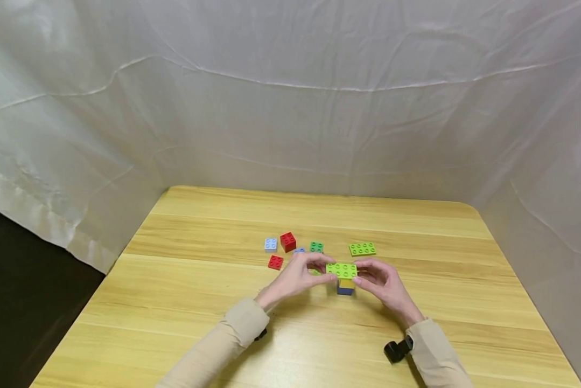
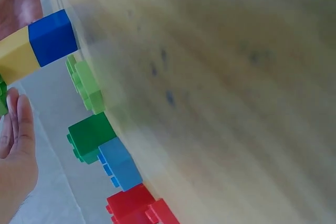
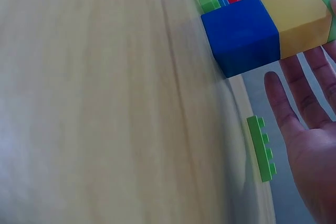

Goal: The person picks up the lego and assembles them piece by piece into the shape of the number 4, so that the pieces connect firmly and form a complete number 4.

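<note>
A lime-green eight-stud plate (image 1: pixel 341 270) tops a stack of a yellow brick (image 3: pixel 296 17) and a blue brick (image 3: pixel 241 35). My left hand (image 1: pixel 297 277) pinches the plate's left end between thumb and fingers. At its right end, my right hand (image 1: pixel 384 283) pinches the same plate. The right wrist view shows several fingers of the right hand (image 3: pixel 315 145) spread beside the stack. The blue brick is lowest, at or close to the tabletop; whether it touches cannot be told.
Beyond the hands lie a second lime-green plate (image 1: pixel 362 249), a green brick (image 1: pixel 316 247), a light-blue brick (image 1: pixel 270 245), a red brick (image 1: pixel 287 242) and a flat red piece (image 1: pixel 275 262). A blue brick (image 2: pixel 121 163) and a smaller lime-green brick (image 2: pixel 86 87) sit near the left hand.
</note>
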`<state>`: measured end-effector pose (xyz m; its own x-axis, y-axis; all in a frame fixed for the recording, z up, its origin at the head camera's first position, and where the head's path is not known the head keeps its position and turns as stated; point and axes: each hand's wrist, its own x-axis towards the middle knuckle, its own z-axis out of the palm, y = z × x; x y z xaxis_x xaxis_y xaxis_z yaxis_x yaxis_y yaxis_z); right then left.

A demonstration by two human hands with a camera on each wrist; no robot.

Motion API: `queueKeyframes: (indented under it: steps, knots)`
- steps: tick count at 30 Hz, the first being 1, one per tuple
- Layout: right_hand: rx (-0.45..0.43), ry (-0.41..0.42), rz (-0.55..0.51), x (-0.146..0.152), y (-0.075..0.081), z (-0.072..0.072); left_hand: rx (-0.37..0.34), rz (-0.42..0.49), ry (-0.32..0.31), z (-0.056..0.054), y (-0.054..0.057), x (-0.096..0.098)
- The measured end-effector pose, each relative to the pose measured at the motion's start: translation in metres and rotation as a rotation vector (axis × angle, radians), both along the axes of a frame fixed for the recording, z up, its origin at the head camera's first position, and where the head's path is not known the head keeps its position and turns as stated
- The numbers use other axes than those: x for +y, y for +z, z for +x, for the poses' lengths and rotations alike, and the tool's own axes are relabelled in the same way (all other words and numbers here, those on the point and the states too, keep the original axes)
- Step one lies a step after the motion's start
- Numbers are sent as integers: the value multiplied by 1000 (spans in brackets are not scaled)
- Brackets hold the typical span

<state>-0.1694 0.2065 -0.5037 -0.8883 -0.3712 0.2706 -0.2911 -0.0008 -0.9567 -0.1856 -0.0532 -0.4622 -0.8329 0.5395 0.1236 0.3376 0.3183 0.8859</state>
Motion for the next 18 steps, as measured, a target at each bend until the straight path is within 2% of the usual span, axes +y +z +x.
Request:
queueKeyframes:
  steps: [10,18]
  knots:
    - [14,0,8,1,1,0,14,-33,-14,-3,4,0]
    - [11,-2,12,0,1,0,4,-47,7,-2,3,0]
